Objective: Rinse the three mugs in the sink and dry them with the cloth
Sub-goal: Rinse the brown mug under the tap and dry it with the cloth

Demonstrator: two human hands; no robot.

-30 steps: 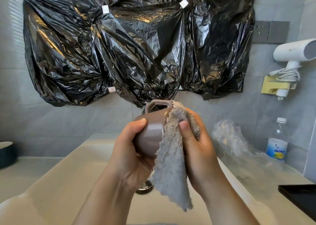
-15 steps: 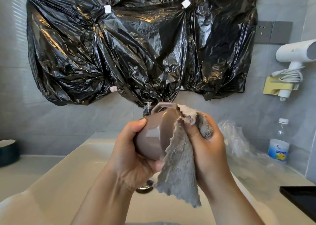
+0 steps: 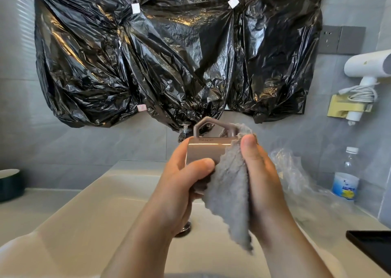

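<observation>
Mug lies on its side above the sink, handle up, its long axis running left to right between your hands. Your left hand has its fingers curled round the mug's left end, and your right hand pinches the cloth against the right end, thumb on top. Turning the mug into the cloth looks like the next wipe.

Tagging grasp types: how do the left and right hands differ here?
Left hand grips the brown mug bare; right hand meets it only through the grey cloth. Left thumb lies across the mug's side; right thumb points up, pinning cloth against it. Both are raised over the sink, curled round what they hold.
</observation>
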